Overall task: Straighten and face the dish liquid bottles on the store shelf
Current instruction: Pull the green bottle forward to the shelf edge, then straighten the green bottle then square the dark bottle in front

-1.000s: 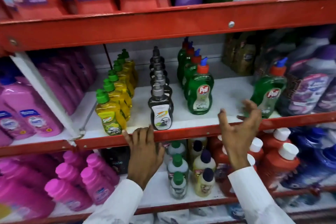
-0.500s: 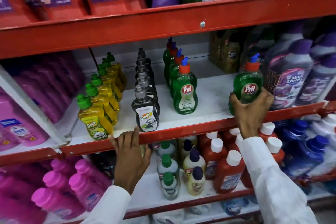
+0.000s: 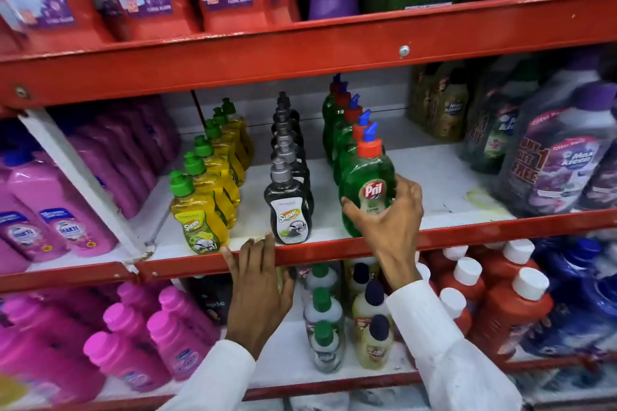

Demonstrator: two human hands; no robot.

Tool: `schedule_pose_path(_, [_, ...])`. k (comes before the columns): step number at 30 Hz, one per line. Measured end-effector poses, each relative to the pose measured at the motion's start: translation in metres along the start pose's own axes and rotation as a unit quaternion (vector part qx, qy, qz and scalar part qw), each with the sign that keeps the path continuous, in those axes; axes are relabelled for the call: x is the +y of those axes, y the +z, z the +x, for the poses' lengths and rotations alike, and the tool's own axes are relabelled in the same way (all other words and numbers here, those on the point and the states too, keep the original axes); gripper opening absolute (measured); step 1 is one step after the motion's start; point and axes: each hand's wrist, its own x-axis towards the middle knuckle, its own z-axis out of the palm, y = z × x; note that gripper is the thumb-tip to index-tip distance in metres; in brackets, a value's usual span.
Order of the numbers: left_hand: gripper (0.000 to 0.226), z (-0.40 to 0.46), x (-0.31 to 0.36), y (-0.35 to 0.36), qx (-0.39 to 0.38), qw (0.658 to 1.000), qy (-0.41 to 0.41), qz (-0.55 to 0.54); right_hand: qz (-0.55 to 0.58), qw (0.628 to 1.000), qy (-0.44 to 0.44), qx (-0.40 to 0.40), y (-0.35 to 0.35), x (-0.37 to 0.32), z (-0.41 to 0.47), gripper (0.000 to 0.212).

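Now the right hand is wrapped around the front green Pril bottle (label facing out), upright at the head of its row on the shelf. Meanwhile the left hand lies flat and released against the shelf's red edge, holding nothing.

Left hand: raised palm-forward, fingers extended upward and held close together, fingertips resting on the front edge of the red metal shelf lip. The wrist is straight; a white sleeve covers the forearm.

Right hand: reaches up and forward, wrist bent slightly back. Thumb and fingers wrap around the lower body of the front green plastic dish liquid bottle with the orange cap, thumb on its left side, fingers on its right. A white sleeve covers the forearm.
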Motion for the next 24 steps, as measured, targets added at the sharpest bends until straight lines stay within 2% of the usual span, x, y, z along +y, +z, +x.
schedule_pose_path(4, [0.066,-0.002,0.001,0.0,-0.006,1.0,0.003,0.018,-0.013,0.999,0.029,-0.014,0.009,0.004,0.002,0.077])
schedule_pose_path(9, [0.071,-0.003,0.002,-0.002,-0.005,1.0,0.008,0.005,-0.005,0.998,0.016,-0.054,0.002,0.011,0.0,0.086])
schedule_pose_path(13, [0.062,-0.006,0.018,-0.005,0.064,0.988,-0.035,-0.135,-0.005,0.991,0.035,-0.127,-0.02,0.039,-0.002,0.105])
schedule_pose_path(15, [0.052,-0.01,0.038,-0.01,0.109,0.969,-0.005,-0.221,0.0,0.982,0.052,-0.184,-0.031,0.05,0.006,0.098])
schedule_pose_path(18, [0.036,0.003,0.077,-0.019,0.101,0.944,0.03,-0.313,-0.009,0.959,0.057,-0.278,-0.043,0.058,0.025,0.079])
schedule_pose_path(21, [0.039,0.03,0.104,-0.024,0.084,0.929,0.013,-0.36,0.016,0.954,0.039,-0.297,-0.047,0.061,0.036,0.06])
schedule_pose_path(24, [0.049,0.047,0.108,-0.015,0.056,0.933,0.013,-0.355,0.025,0.956,0.018,-0.29,-0.048,0.065,0.038,0.051])
